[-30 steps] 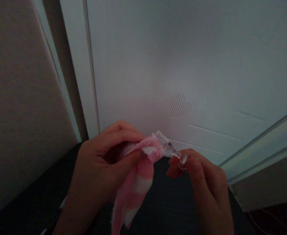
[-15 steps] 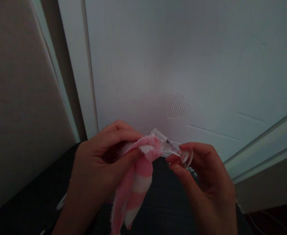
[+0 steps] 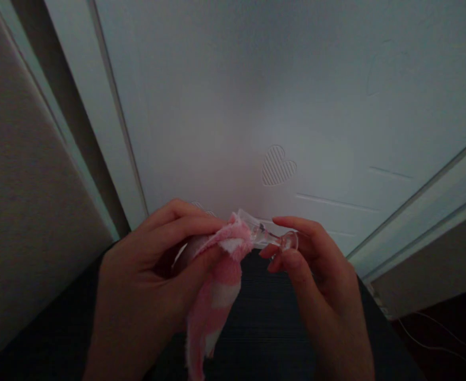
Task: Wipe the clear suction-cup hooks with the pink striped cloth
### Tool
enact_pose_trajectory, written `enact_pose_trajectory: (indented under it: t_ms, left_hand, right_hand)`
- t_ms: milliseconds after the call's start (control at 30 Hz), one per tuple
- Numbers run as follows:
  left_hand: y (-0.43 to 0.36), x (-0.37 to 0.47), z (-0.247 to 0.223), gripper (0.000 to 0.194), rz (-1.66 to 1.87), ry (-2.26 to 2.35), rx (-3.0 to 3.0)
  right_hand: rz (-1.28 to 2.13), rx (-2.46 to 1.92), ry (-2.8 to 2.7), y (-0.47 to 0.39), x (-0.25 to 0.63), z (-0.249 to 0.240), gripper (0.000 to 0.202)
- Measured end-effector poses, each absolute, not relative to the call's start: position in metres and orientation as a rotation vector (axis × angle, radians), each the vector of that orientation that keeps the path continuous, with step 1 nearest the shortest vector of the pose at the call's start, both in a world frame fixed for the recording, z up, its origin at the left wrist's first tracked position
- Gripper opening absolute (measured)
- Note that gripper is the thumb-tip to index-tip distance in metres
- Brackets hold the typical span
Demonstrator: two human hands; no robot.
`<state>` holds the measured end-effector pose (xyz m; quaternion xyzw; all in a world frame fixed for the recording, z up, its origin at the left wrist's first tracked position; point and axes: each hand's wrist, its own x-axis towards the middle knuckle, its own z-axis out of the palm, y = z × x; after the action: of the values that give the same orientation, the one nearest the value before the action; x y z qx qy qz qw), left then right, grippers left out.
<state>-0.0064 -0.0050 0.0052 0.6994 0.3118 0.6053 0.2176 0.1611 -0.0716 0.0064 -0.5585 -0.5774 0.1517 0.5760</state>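
A fuzzy pink-and-white striped cloth hangs from my left hand, which is closed on it with the thumb in front. The cloth is pressed round the wide end of a small clear stemmed piece, which looks like a little goblet. Its thin stem and round foot point to the right. There my right hand pinches the round foot between thumb and fingers. The part of the clear piece under the cloth is hidden.
A white door-like panel with an engraved striped heart stands right behind my hands. Below lies a dark surface. A beige wall or panel rises at left. Thin pale cables lie at lower right.
The view has shifted, so both hands, the cloth and the clear piece sit a little further left. My right fingers have moved slightly on the foot. Both grips are kept.
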Motion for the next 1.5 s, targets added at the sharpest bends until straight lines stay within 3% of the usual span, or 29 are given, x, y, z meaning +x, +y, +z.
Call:
enact_pose_trajectory:
  t_ms: [367,533,667,767,833,933,1067,1300,1400,1500]
  left_hand:
    - [-0.014,-0.001,0.006,0.014,1.679,0.971,1.847]
    - [-0.013,0.0,0.006,0.011,1.677,0.969,1.822]
    - [-0.012,-0.003,0.006,0.013,1.664,0.918,1.87]
    - [-0.011,-0.005,0.006,0.015,1.667,0.905,1.893]
    - [-0.009,-0.006,0.005,0.017,1.671,0.905,1.913]
    - [-0.008,-0.005,0.003,0.017,1.678,0.887,1.923]
    - [-0.013,-0.001,0.003,0.012,1.69,1.01,1.79]
    - [-0.008,-0.005,0.003,0.01,1.671,0.871,1.895]
    - [-0.005,-0.007,0.003,0.014,1.666,0.86,1.954]
    - [-0.005,-0.007,0.003,0.013,1.689,0.879,1.911]
  right_hand:
    - [0.28,-1.237,-1.237,-0.075,0.153,0.003,0.036]
    - [0.235,-1.25,-1.263,-0.078,0.154,0.006,0.027]
    - [0.22,-1.325,-1.315,-0.076,0.158,0.008,0.004]
    - [0.195,-1.298,-1.383,-0.073,0.161,0.007,0.027]
    - [0.198,-1.272,-1.373,-0.07,0.161,0.005,0.028]
    - [0.263,-1.265,-1.338,-0.07,0.159,0.003,0.012]
    - [0.315,-1.274,-1.265,-0.073,0.156,0.003,0.037]
    - [0.188,-1.312,-1.415,-0.074,0.166,0.004,0.028]
    - [0.158,-1.329,-1.5,-0.072,0.169,0.006,0.009]
    - [0.131,-1.34,-1.552,-0.069,0.17,0.008,0.023]
